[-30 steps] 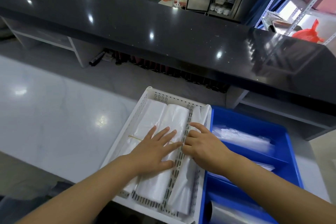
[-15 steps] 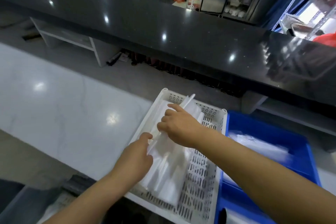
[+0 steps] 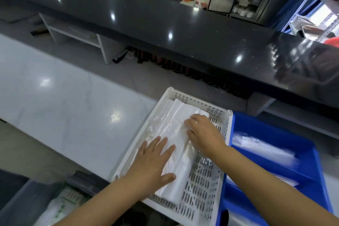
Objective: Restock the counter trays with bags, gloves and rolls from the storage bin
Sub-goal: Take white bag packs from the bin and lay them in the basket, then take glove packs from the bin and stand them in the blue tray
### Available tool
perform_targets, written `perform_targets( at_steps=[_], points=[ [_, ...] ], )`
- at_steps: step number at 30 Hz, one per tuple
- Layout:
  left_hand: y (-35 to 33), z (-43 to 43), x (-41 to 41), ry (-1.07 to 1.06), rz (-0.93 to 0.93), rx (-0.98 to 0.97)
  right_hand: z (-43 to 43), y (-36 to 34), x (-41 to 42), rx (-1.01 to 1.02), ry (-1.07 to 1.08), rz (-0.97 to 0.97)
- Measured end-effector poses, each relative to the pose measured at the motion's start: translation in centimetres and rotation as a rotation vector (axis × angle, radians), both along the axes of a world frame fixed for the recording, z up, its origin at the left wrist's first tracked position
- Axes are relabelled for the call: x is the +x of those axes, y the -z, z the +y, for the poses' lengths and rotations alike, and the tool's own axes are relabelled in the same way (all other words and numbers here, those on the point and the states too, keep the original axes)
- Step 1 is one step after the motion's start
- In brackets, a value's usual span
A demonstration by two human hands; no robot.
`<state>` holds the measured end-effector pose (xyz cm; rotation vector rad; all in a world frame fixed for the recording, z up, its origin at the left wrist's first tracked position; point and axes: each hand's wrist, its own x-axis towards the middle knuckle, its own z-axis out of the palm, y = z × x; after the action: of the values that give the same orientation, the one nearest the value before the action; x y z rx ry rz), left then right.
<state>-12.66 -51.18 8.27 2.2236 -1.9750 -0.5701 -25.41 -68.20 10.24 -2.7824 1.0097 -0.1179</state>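
Note:
A white perforated tray (image 3: 203, 185) sits at the counter's near edge with stacks of clear plastic bags (image 3: 170, 124) along its left side. My left hand (image 3: 152, 161) lies flat with spread fingers on the near part of the bags. My right hand (image 3: 203, 132) rests on the bags farther back, its fingers curled down onto the top stack; whether it pinches the plastic is unclear. A blue tray (image 3: 304, 158) beside it on the right holds more clear bags (image 3: 262, 148).
The white counter top (image 3: 64, 108) stretches to the left. A dark raised counter (image 3: 183, 29) runs across behind the trays. At the lower left a bin (image 3: 60, 207) holds a bag with green print. Shelves and plates stand far back.
The lifted stack of bags has been laid down against the others on the tray's left. My left hand went from gripping the stack to lying flat on it. The right side of the tray shows bare.

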Motion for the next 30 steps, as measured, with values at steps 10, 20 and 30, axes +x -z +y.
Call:
perform_targets(
  at_steps=[10, 20, 30],
  points=[
    [-1.7, 1.0, 0.2, -0.216, 0.137, -0.146, -0.5, -0.4, 1.9, -0.216, -0.12, 0.062],
    [-8.1, 16.8, 5.9, -0.691, -0.144, -0.337, 10.9, -4.4, 9.1, -0.234, -0.508, -0.039],
    [-3.5, 36.4, 10.6, -1.015, -0.059, -0.223, 28.1, -2.6, 16.8, -0.289, -0.751, 0.029]
  ],
)
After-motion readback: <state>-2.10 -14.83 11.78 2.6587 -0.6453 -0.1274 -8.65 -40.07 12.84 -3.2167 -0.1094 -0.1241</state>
